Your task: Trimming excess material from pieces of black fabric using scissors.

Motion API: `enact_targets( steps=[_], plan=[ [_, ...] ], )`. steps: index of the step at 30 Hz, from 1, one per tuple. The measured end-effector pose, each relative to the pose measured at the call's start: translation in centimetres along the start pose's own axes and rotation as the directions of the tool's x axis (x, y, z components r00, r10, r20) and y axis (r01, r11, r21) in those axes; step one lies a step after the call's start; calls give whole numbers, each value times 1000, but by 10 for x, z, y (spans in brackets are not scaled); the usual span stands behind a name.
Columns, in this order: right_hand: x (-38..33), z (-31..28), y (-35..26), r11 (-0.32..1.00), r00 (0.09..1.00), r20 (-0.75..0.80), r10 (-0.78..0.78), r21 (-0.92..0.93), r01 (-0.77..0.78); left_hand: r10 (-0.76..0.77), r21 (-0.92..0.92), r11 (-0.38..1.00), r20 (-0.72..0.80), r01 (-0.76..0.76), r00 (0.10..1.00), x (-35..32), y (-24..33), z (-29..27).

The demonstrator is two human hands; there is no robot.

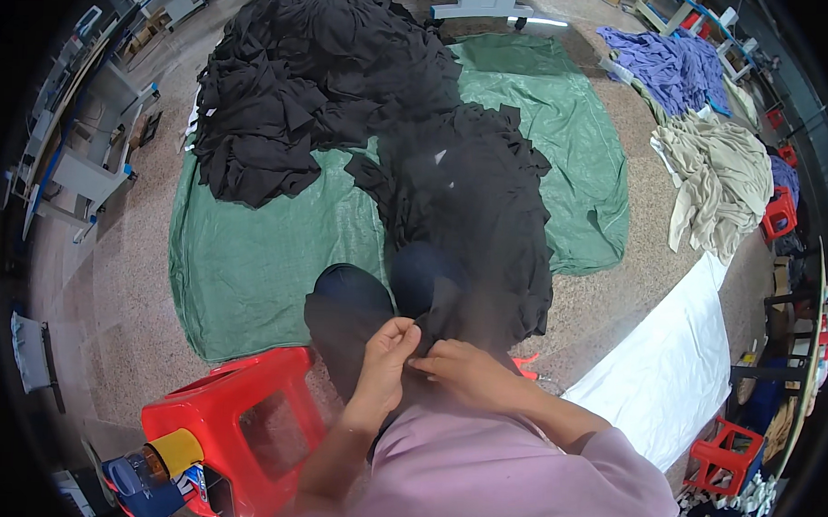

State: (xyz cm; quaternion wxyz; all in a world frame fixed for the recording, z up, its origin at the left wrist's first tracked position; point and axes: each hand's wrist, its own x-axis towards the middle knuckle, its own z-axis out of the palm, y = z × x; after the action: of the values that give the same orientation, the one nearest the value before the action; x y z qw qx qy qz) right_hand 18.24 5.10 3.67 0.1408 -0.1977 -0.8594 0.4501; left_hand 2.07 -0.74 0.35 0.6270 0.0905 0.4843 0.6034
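Note:
Dark cloth lies across my knees, and both hands meet on it. My left hand is closed in a pinch on the cloth's edge, thumb against the fingers. Just to its right, my right hand is closed on the same cloth, its fingertips partly hidden by the fabric. Beyond my knees spreads a heap of black garments, with a larger black pile behind it.
A green tarp lies under the black piles. Left of me stands a red plastic stool with a jar by it. To the right are a white sheet, beige cloth, purple cloth and another red stool.

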Motion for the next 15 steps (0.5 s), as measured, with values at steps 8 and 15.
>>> enact_targets(
  steps=[8, 15],
  plan=[
    [0, -7, -11, 965, 923, -313, 224, 201, -166, 19, 54, 998, -7, -19, 1000, -11, 7, 19],
    [-5, -14, 6, 900, 941, -221, 256, 409, -149, -3, 100, 995, -15, 4, 1000, -13, 3, 8]
  ],
)
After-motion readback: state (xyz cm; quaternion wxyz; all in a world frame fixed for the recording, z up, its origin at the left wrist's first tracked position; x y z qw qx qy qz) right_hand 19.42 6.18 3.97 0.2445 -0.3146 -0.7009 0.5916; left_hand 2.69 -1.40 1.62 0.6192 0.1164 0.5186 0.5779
